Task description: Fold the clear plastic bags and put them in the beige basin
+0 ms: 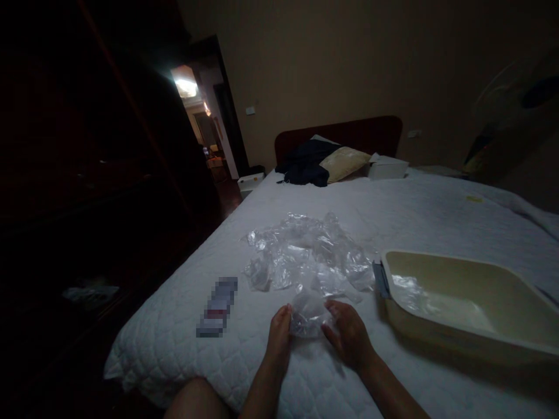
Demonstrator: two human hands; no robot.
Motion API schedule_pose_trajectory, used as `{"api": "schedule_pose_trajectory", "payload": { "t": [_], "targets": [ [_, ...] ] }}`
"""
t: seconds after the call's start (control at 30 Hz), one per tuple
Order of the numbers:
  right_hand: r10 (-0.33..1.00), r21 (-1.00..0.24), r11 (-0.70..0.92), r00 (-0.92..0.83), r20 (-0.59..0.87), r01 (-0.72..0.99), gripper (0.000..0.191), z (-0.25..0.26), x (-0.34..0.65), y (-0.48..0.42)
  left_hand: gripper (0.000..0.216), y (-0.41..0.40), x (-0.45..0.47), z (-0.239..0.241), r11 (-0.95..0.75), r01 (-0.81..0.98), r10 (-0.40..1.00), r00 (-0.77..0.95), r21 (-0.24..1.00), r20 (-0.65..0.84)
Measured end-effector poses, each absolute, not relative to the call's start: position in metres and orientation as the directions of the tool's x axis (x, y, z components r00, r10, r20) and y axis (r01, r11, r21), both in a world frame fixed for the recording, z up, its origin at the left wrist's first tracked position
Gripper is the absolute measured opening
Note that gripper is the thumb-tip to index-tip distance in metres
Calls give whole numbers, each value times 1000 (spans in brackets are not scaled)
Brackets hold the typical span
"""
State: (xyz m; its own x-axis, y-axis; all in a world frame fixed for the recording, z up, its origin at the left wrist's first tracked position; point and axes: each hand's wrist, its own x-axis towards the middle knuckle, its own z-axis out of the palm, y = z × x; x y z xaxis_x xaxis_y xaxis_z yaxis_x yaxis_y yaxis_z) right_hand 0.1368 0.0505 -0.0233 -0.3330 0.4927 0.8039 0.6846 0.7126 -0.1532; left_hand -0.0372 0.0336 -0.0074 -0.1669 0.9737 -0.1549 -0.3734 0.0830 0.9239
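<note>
Fingers of both hands, left hand (pixel 279 337) and right hand (pixel 347 334), are pinching one clear bag (pixel 308 314) near the bed (pixel 174 343) front edge, probably flattening it; next needs a gentle fold.

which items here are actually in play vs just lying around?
In play:
left hand and right hand pinching one clear plastic bag
pile of clear bags
beige tub

Lying about:
blurred flat item
pillow
dark clothing
white box

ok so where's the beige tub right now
In the head view the beige tub sits on the bed at the right, just right of the pile of clear plastic bags.
</note>
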Motion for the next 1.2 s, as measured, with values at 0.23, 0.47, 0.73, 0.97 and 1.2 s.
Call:
{"api": "schedule_pose_trajectory", "payload": {
  "t": [0.23, 0.47, 0.73, 0.97, 1.2],
  "targets": [
    [520, -130, 743, -444, 730, 656, 23, -28, 131, 47, 38, 29, -32, -14, 67, -237, 990, 139, 969, -34],
    [621, -260, 691, -368, 692, 675, 29, -26, 130, 48, 32, 32, -34, -13, 96, -270, 992, 106, 958, -69],
    [722, -429, 637, -300, 623, 641, 24, -18, 130, 42, 32, 34, -37, -13, 108, -403, 992, -21, 909, -127],
    [935, -917, 272, 147, 324, 294, 26, -20, 135, 43, 28, 35, -50, -15, 111, -693, 992, 36, 712, -120],
    [984, -953, 0, 168, -54, -303, 21, -21, 151, 59, 32, 34, -52, -12, 138, -746, 990, 76, 652, -121]
  ]
}}
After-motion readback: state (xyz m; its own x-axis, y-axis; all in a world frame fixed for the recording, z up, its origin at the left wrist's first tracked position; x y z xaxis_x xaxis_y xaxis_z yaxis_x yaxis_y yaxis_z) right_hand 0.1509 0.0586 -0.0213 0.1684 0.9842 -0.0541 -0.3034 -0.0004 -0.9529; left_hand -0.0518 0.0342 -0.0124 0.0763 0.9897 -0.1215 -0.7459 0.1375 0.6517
